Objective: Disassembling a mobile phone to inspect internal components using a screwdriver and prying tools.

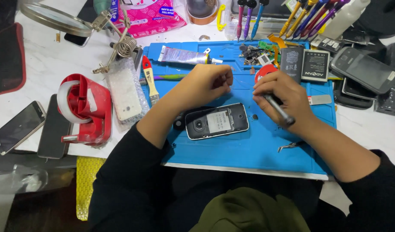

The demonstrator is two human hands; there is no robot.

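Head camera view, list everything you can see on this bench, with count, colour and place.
Work mat: one, blue, centre.
Opened phone: one, black, back cover off, on the mat below the hands.
Batteries: two, black, mat's top right.
Glue tube: one, silver, mat's top left.
Brush: one, red and cream, mat's left edge.
Tape dispenser: one, red, left of the mat.
Bubble-wrapped phone: one, white, beside the dispenser.
Screwdrivers: several, yellow, purple, pink, top.
Tweezers: one, metal, mat's lower right.
Left hand: closed, above the phone.
Right hand: holding a grey tool.
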